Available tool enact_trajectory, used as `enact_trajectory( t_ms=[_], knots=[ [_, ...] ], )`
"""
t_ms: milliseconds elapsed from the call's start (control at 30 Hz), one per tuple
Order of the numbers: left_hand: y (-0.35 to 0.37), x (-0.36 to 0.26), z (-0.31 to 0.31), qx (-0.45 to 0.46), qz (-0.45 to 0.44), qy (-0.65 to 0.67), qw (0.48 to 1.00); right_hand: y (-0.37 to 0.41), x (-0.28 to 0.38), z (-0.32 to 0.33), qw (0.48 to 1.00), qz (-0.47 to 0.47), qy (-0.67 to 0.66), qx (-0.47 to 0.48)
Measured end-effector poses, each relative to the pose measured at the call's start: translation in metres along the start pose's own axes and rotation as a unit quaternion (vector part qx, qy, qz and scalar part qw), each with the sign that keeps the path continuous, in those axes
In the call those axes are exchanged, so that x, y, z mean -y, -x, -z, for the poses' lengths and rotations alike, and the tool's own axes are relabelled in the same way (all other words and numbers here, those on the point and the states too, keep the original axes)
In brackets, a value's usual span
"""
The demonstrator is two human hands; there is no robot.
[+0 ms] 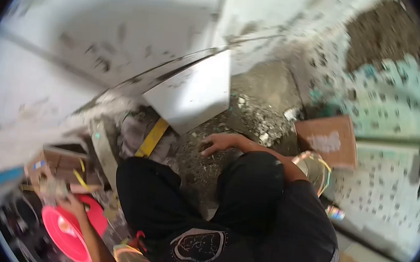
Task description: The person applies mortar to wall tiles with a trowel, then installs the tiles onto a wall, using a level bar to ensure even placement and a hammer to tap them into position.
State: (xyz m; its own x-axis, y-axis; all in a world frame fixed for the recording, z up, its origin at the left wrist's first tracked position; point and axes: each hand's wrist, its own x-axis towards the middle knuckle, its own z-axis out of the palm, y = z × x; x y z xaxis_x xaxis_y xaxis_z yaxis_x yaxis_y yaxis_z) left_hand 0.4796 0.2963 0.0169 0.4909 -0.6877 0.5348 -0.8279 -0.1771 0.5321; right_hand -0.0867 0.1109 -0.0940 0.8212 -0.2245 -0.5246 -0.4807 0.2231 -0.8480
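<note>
My right hand (219, 144) hangs over the rubble-strewn ground between my knees, fingers loosely bent and apart, with nothing visible in them. Beyond it a white tile (198, 94) leans against the base of the wall. To my left, my left hand (70, 204) is above the edge of a bright pink basin (54, 224). Its fingers are bent around a blurred greyish thing (51, 189), whose kind I cannot make out. A short wooden-coloured piece (85, 189) lies close beside that hand.
A yellow strip (152, 138) lies on a crumpled grey cloth or sack (132, 136). Cardboard boxes stand at right (328, 140) and left (58, 162). A clear round container (313, 171) is near my right elbow. Loose debris (264, 123) covers the corner.
</note>
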Motion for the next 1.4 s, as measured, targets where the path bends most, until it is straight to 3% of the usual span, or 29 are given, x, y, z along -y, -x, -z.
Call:
enact_trajectory(
  t_ms=[67,167,233,267,300,333,367,400,433,467,500,533,567,633,667,767,800,867,933,1000,1133,1233,1300,1367,1400],
  knots=[
    [-0.015,-0.069,0.021,0.103,0.11,0.128,0.98,0.017,0.018,-0.002,0.998,0.027,-0.05,-0.012],
    [-0.02,-0.142,0.019,0.189,0.177,0.214,0.942,0.04,0.047,0.002,0.991,0.075,-0.112,-0.021],
    [-0.026,-0.189,-0.012,0.304,0.138,0.225,0.915,0.054,0.055,0.002,0.98,0.138,-0.137,-0.032],
    [-0.027,-0.213,-0.035,0.379,0.079,0.224,0.894,0.059,0.057,0.004,0.972,0.186,-0.139,-0.039],
    [-0.027,-0.249,-0.064,0.455,-0.057,0.194,0.867,0.069,0.064,0.003,0.961,0.232,-0.141,-0.046],
    [-0.023,-0.296,-0.1,0.383,-0.336,0.161,0.846,0.082,0.07,0.002,0.956,0.25,-0.137,-0.066],
    [-0.022,-0.36,-0.135,0.203,-0.568,0.119,0.789,0.089,0.07,-0.002,0.942,0.282,-0.132,-0.124],
    [-0.009,-0.395,-0.162,0.246,-0.564,0.182,0.767,0.095,0.067,-0.009,0.924,0.312,-0.127,-0.181],
    [0.014,-0.427,-0.187,0.388,-0.439,0.296,0.755,0.102,0.068,-0.012,0.903,0.339,-0.12,-0.236],
    [0.043,-0.453,-0.213,0.52,-0.222,0.436,0.701,0.118,0.069,-0.013,0.896,0.313,-0.089,-0.303],
    [0.066,-0.477,-0.237,0.549,-0.129,0.493,0.663,0.134,0.07,-0.014,0.885,0.28,-0.059,-0.366],
    [0.088,-0.497,-0.257,0.557,-0.08,0.519,0.644,0.129,0.044,-0.015,0.851,0.253,-0.126,-0.443],
    [0.103,-0.513,-0.276,0.557,-0.065,0.526,0.639,0.125,0.032,-0.015,0.791,0.259,-0.15,-0.534],
    [0.112,-0.544,-0.285,0.556,-0.133,0.435,0.696,0.125,0.016,-0.011,0.669,0.263,-0.147,-0.679],
    [0.112,-0.55,-0.292,0.538,-0.216,0.376,0.723,0.128,0.011,-0.008,0.612,0.258,-0.124,-0.737],
    [0.084,-0.55,-0.303,0.679,-0.286,0.309,0.602,0.155,-0.007,0.021,0.579,0.125,-0.094,-0.8],
    [0.054,-0.554,-0.274,0.707,-0.351,0.287,0.544,0.161,-0.02,0.034,0.575,0.062,-0.095,-0.81],
    [0.017,-0.542,-0.235,0.747,-0.405,0.14,0.509,0.166,-0.052,0.068,0.555,-0.022,-0.111,-0.824],
    [-0.017,-0.528,-0.205,0.816,-0.352,0.136,0.438,0.159,-0.091,0.104,0.531,-0.069,-0.141,-0.833],
    [-0.039,-0.51,-0.192,0.88,-0.224,0.072,0.413,0.159,-0.105,0.142,0.527,-0.064,-0.205,-0.822],
    [-0.054,-0.474,-0.202,0.865,-0.228,0.05,0.444,0.139,-0.152,0.209,0.49,-0.085,-0.239,-0.834],
    [-0.049,-0.439,-0.211,0.856,-0.172,0.065,0.483,0.124,-0.16,0.236,0.507,-0.079,-0.25,-0.821],
    [-0.051,-0.409,-0.211,0.866,-0.106,0.045,0.487,0.107,-0.148,0.24,0.426,-0.056,-0.243,-0.87],
    [-0.054,-0.379,-0.201,0.861,-0.107,0.037,0.496,0.093,-0.147,0.239,0.353,-0.043,-0.231,-0.906],
    [-0.055,-0.366,-0.19,0.871,-0.029,0.023,0.49,0.087,-0.148,0.242,0.321,-0.037,-0.218,-0.921]
  ],
)
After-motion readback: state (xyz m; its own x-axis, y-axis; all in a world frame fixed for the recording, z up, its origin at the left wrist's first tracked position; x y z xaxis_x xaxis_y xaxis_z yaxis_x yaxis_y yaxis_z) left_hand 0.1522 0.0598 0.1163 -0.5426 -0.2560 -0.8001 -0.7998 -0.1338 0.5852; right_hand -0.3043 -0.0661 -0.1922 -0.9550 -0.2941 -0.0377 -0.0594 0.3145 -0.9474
